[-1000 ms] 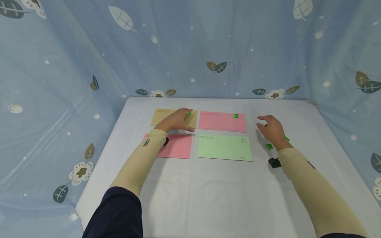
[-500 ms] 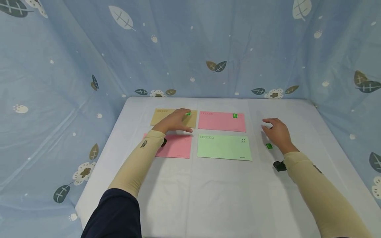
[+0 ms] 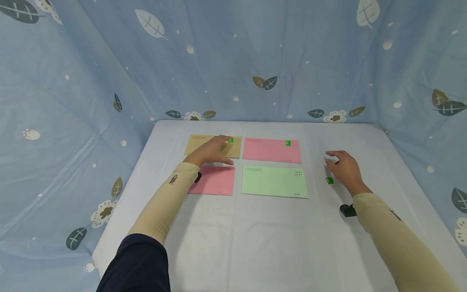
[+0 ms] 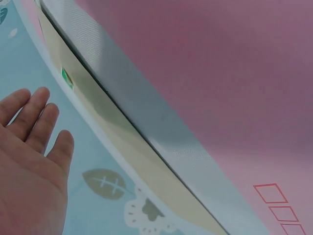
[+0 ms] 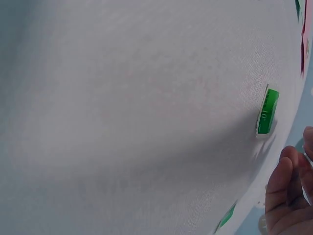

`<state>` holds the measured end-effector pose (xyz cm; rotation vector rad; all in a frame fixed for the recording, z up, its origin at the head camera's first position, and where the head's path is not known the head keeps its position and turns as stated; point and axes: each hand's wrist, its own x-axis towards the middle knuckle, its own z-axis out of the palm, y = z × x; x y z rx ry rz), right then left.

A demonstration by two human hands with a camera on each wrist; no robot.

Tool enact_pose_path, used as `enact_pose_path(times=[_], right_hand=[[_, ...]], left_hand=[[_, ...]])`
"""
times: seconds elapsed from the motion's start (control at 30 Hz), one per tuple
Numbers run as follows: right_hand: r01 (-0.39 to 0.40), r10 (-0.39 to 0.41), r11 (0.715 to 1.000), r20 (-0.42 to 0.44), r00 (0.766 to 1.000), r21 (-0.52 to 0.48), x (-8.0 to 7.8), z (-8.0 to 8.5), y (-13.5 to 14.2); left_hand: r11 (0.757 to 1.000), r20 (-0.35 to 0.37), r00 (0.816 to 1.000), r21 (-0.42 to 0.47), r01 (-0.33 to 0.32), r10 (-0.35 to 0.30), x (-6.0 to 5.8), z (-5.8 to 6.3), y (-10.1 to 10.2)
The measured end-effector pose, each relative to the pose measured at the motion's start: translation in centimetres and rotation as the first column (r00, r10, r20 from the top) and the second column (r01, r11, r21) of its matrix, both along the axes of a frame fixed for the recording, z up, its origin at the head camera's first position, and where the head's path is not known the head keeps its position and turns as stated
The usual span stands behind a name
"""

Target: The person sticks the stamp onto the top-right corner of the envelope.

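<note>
My left hand (image 3: 211, 151) hovers over the tan envelope (image 3: 197, 142) with fingers extended and the thumb apart, holding nothing. A green stamp (image 3: 231, 140) on that envelope's upper right shows by the fingertips. My right hand (image 3: 345, 169) is over the white table, fingers loosely bent and nothing between them. Close beneath it lies a green stamp (image 3: 329, 181), seen in the right wrist view as a green stamp (image 5: 268, 111) marked "10". Another green stamp (image 5: 226, 216) appears low in that view; the hand and wrist hide it from the head camera.
One pink envelope (image 3: 271, 151) bears a green stamp (image 3: 288, 143) at its upper right. In front lie a second pink envelope (image 3: 217, 182), partly covered by the left forearm, and a light green envelope (image 3: 274, 182) with a printed stamp box. Patterned blue curtains surround the table (image 3: 270, 243).
My right hand has moved right and slightly toward me, covering the second loose stamp in the head view. My left hand has drifted a little left over the tan envelope.
</note>
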<state>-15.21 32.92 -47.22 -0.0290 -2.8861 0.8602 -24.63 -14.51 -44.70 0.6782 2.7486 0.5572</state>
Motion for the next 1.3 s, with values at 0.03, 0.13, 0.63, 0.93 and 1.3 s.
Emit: enact_pose_path(times=[0.03, 0.13, 0.63, 0.93, 1.3], right_hand=[[0.003, -0.003, 1.000, 0.006, 1.000, 0.001, 0.1, 0.0, 0.1], [0.006, -0.006, 1.000, 0.017, 1.000, 0.004, 0.3, 0.0, 0.2], [0.005, -0.005, 1.000, 0.000, 1.000, 0.001, 2.3, -0.4, 0.9], [0.005, -0.005, 1.000, 0.045, 0.999, -0.013, 3.0, -0.3, 1.0], [-0.001, 0.002, 1.000, 0.032, 0.999, -0.029, 3.8, -1.0, 1.6]], left_hand=[[1.000, 0.000, 1.000, 0.004, -0.002, 0.002, 0.1, 0.1, 0.0], [1.000, 0.003, 1.000, 0.014, -0.001, 0.001, 0.4, 0.3, 0.1], [1.000, -0.031, 0.999, -0.003, 0.029, -0.029, 1.1, -0.2, -1.0], [1.000, -0.032, 0.999, 0.008, 0.006, -0.006, 1.7, -0.3, -1.7], [1.000, -0.027, 1.000, 0.028, -0.010, 0.011, 2.0, -0.5, -2.4]])
